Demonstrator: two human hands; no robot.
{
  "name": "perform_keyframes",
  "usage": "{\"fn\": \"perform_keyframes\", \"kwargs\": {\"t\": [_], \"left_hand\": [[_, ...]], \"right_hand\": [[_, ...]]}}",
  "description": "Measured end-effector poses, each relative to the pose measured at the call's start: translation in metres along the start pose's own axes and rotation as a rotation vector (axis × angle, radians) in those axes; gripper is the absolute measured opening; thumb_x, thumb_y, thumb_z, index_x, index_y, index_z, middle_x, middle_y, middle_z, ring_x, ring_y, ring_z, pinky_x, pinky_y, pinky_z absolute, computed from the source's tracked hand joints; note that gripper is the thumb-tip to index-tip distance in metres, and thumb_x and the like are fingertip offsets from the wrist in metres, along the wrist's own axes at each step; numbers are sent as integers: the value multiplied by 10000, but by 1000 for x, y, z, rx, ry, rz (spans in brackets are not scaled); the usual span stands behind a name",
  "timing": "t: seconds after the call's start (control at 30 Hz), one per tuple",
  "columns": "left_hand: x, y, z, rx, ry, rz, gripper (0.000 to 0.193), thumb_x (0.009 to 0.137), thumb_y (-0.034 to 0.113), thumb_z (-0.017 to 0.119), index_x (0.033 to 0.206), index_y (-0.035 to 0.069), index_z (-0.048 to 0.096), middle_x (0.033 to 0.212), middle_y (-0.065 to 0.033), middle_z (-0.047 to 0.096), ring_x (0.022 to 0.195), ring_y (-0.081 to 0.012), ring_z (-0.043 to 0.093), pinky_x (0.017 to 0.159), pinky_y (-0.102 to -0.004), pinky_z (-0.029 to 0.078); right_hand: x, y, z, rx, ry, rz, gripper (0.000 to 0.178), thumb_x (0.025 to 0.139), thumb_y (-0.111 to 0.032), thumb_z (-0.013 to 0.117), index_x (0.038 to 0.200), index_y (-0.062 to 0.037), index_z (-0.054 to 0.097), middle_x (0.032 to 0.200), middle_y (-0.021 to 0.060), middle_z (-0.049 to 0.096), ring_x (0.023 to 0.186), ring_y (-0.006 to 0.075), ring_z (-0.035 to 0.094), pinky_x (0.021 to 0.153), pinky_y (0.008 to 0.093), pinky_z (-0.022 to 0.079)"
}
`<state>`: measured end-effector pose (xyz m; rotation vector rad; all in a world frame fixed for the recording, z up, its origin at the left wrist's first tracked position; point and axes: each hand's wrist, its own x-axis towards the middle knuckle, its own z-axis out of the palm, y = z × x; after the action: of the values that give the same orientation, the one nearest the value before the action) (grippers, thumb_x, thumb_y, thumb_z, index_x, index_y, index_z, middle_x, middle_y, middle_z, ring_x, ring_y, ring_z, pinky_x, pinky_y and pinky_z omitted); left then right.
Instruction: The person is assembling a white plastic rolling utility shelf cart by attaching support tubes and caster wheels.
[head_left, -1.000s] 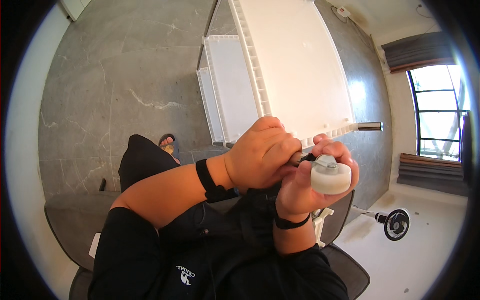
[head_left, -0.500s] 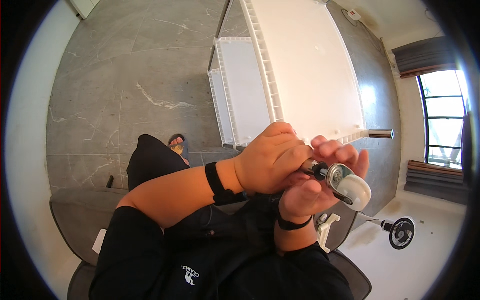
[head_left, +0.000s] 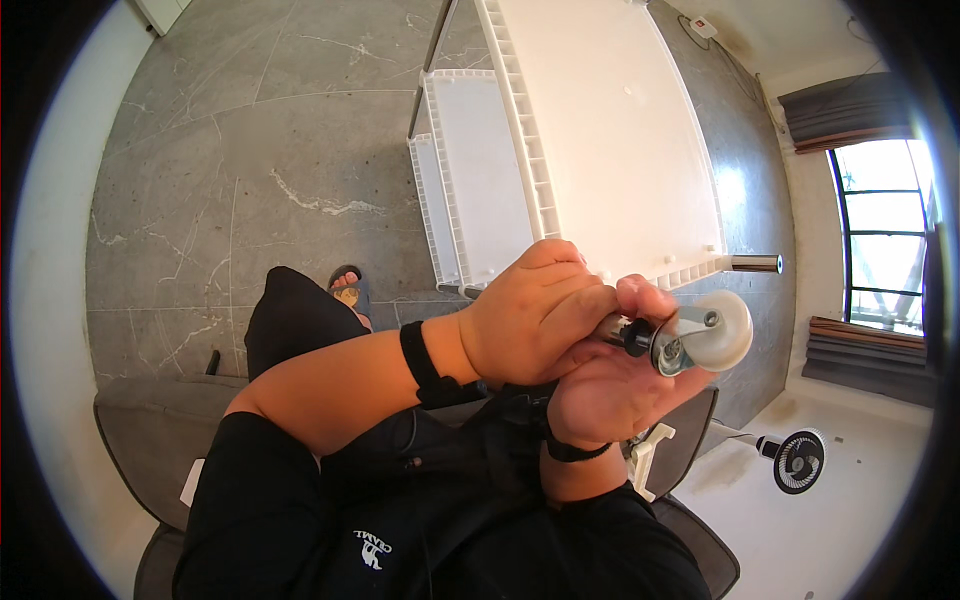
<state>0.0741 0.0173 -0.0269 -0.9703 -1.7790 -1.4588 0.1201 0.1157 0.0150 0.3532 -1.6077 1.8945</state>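
My left hand (head_left: pixel 535 315) is closed round the end of a shiny metal tube (head_left: pixel 609 326), a leg of the white shelf unit (head_left: pixel 620 140). A caster wheel (head_left: pixel 722 330) with a white roller and a metal fork sits at the tube's end, with a black collar (head_left: pixel 635 337) between them. Under and behind the caster, my right hand (head_left: pixel 605 395) curls its fingers about the metal fork. Its fingertips are partly hidden by the caster, and the palm faces up.
The shelf unit lies on its side, lower tiers (head_left: pixel 485 180) showing at left. Another bare metal leg (head_left: pixel 755 263) juts out right. A white plastic piece (head_left: pixel 650 462) rests on the grey seat (head_left: pixel 690 430) beside me. A small black fan (head_left: pixel 800 461) stands at right.
The caster's roller has swung round, from pointing down-right to pointing up-right. My right hand has rotated beneath it, its thumb no longer in front. My left hand keeps its grip on the tube.
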Motion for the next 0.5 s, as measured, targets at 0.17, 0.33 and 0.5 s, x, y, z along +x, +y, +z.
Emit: {"fn": "perform_keyframes", "kwargs": {"t": [0.17,0.33,0.5], "left_hand": [[-2,-1,2,20,-21,-4,357,893,345,677,1044,39,575,802,-59,616,728,-251,607,863,-395,443],[-2,-1,2,15,4,22,311,885,219,682,1111,37,571,844,-72,640,727,-249,621,880,-413,450],[1,0,2,-8,-17,6,336,878,269,687,1090,38,566,848,-71,640,745,-251,622,878,-405,446]], "right_hand": [[5,5,11,-139,89,-218,735,868,-435,785,1381,-73,403,1122,139,642,1002,239,606,972,431,489],[-1,3,-8,-240,70,-109,654,849,-343,826,1272,-99,390,1177,219,626,1125,294,613,976,454,497],[-4,-1,-8,-138,24,-15,694,900,-456,737,1318,-7,414,1226,230,621,1181,330,597,1016,496,477]]}}
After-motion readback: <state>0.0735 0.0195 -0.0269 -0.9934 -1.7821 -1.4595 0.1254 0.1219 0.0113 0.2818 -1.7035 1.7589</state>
